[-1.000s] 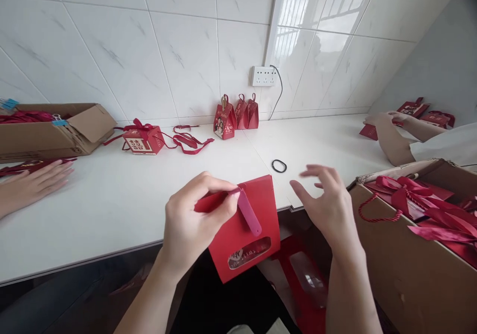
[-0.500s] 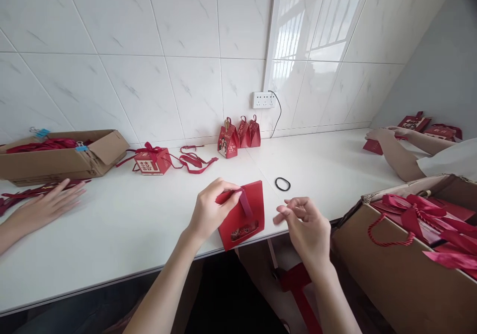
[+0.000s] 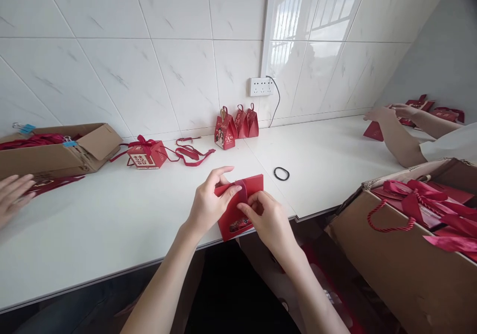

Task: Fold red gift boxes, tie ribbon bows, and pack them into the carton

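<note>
Red box (image 3: 231,213) at the tabletop (image 3: 149,229) edge
Left grip (image 3: 208,200) pinches its top edge and ribbon (image 3: 244,193); right grip (image 3: 267,215) curls beside the ribbon, whether pinching I cannot tell.

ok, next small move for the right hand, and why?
Probably guide the strap downward with the right hand: its fingers are beside the strap's lower part, while the left hand holds the box, thumb near the strap's top.
</note>
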Action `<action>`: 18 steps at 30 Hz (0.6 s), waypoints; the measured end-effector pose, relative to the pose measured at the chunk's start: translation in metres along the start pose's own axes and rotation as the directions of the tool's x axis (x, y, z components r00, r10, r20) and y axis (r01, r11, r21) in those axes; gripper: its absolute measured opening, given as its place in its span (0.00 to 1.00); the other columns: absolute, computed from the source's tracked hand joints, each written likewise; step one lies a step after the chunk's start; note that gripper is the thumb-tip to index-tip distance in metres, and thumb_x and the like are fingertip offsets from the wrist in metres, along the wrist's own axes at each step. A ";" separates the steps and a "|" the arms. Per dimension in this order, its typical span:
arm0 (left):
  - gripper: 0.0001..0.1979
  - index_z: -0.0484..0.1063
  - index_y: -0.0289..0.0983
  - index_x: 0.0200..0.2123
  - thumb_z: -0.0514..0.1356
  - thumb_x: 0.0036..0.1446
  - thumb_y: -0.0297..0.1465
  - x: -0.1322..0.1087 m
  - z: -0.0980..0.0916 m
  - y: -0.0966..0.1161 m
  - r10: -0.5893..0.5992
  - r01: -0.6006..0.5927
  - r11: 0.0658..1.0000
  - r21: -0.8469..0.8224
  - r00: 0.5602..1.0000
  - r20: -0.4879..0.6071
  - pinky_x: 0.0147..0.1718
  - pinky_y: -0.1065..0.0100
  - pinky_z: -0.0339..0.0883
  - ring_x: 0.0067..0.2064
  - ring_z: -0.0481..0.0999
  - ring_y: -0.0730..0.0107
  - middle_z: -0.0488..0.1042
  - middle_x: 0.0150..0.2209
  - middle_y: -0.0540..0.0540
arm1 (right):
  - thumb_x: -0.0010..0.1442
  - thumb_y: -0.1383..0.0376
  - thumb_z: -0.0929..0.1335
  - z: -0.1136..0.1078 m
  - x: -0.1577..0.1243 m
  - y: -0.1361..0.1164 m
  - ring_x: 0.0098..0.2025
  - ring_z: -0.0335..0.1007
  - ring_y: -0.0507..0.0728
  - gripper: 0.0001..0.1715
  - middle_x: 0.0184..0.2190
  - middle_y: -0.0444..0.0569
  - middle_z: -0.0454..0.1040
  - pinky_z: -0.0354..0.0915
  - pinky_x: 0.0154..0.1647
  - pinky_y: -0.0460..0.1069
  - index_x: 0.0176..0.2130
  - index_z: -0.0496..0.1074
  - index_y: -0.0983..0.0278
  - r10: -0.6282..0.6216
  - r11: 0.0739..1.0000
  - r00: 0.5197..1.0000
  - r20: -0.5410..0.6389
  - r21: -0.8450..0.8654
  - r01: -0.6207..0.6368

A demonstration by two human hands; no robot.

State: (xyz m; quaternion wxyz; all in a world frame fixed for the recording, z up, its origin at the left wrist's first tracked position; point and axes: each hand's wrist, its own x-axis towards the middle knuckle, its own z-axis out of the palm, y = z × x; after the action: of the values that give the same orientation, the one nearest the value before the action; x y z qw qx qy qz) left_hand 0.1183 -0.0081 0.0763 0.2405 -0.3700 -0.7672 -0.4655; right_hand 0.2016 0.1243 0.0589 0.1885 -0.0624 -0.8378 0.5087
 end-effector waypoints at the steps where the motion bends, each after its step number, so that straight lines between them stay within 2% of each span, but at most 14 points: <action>1: 0.15 0.68 0.36 0.46 0.62 0.55 0.31 0.000 0.000 -0.001 0.004 -0.004 1.000 0.001 1.000 0.000 0.31 0.75 0.69 0.26 0.70 0.78 0.67 0.24 0.56 | 0.58 0.54 0.67 -0.004 0.000 0.000 0.25 0.63 0.52 0.15 0.24 0.44 0.69 0.62 0.27 0.48 0.27 0.64 0.62 0.018 0.997 0.999 0.039 0.080 -0.021; 3: 0.14 0.69 0.36 0.46 0.62 0.55 0.31 -0.001 -0.001 -0.001 0.014 -0.014 1.000 0.008 1.000 -0.002 0.31 0.75 0.69 0.26 0.70 0.79 0.68 0.25 0.55 | 0.59 0.55 0.67 -0.014 -0.001 -0.001 0.24 0.62 0.50 0.17 0.23 0.43 0.67 0.61 0.26 0.47 0.26 0.63 0.62 0.051 0.945 0.986 0.161 0.311 -0.099; 5: 0.14 0.70 0.36 0.45 0.63 0.55 0.32 -0.001 -0.001 0.000 0.015 -0.015 1.000 0.009 1.000 0.000 0.30 0.75 0.69 0.26 0.71 0.78 0.70 0.26 0.54 | 0.59 0.55 0.67 -0.027 -0.003 -0.002 0.24 0.62 0.49 0.17 0.22 0.41 0.67 0.61 0.25 0.45 0.26 0.63 0.63 0.050 0.811 0.966 0.254 0.555 -0.188; 7: 0.13 0.70 0.36 0.44 0.63 0.55 0.33 -0.001 -0.002 0.001 -0.003 0.003 1.000 0.014 1.000 0.007 0.29 0.76 0.69 0.26 0.72 0.78 0.71 0.26 0.54 | 0.59 0.57 0.68 -0.038 -0.004 -0.004 0.24 0.64 0.48 0.16 0.22 0.41 0.67 0.62 0.25 0.44 0.27 0.64 0.63 0.024 0.665 0.966 0.259 0.717 -0.209; 9: 0.12 0.70 0.36 0.42 0.63 0.55 0.32 -0.002 -0.002 0.004 -0.010 0.010 0.999 0.031 1.000 -0.007 0.27 0.77 0.69 0.26 0.73 0.78 0.72 0.26 0.54 | 0.58 0.60 0.69 -0.046 -0.006 -0.007 0.24 0.67 0.49 0.11 0.22 0.40 0.68 0.64 0.25 0.44 0.29 0.66 0.63 -0.004 0.587 0.978 0.207 0.792 -0.165; 12: 0.10 0.70 0.37 0.39 0.64 0.53 0.29 -0.007 -0.001 0.007 0.065 -0.060 0.996 0.070 0.996 -0.064 0.29 0.77 0.72 0.28 0.76 0.76 0.74 0.26 0.53 | 0.59 0.63 0.69 -0.051 -0.010 -0.013 0.25 0.70 0.50 0.04 0.23 0.40 0.71 0.68 0.28 0.45 0.37 0.70 0.60 -0.064 0.599 0.996 0.057 0.801 -0.008; 14: 0.09 0.68 0.37 0.38 0.64 0.53 0.27 -0.012 0.001 0.010 0.167 -0.159 0.984 0.085 0.981 -0.097 0.32 0.76 0.73 0.30 0.77 0.76 0.75 0.28 0.52 | 0.60 0.64 0.68 -0.054 -0.014 -0.018 0.30 0.73 0.51 0.08 0.27 0.42 0.75 0.70 0.33 0.48 0.42 0.73 0.57 -0.161 0.665 0.986 -0.032 0.735 0.133; 16: 0.12 0.67 0.37 0.39 0.64 0.52 0.24 -0.018 0.002 0.014 0.295 -0.289 0.955 0.070 0.949 -0.110 0.31 0.76 0.74 0.30 0.77 0.76 0.76 0.30 0.50 | 0.57 0.65 0.71 -0.058 -0.020 -0.023 0.36 0.74 0.54 0.14 0.33 0.45 0.77 0.71 0.38 0.50 0.46 0.74 0.55 -0.307 0.736 0.949 -0.069 0.616 0.282; 18: 0.15 0.66 0.35 0.40 0.65 0.51 0.21 -0.023 0.002 0.020 0.437 -0.435 0.899 0.041 0.895 -0.091 0.31 0.75 0.75 0.31 0.77 0.75 0.76 0.31 0.48 | 0.55 0.68 0.72 -0.065 -0.026 -0.030 0.37 0.74 0.56 0.19 0.34 0.46 0.77 0.71 0.39 0.52 0.47 0.75 0.53 -0.460 0.764 0.884 -0.084 0.469 0.443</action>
State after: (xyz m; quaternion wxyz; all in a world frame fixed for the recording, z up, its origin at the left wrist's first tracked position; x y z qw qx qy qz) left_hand 0.1484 -0.0084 0.0694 0.3796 -0.5069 -0.6565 -0.4099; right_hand 0.2529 0.1560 0.1051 0.2995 0.1982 -0.6805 0.6386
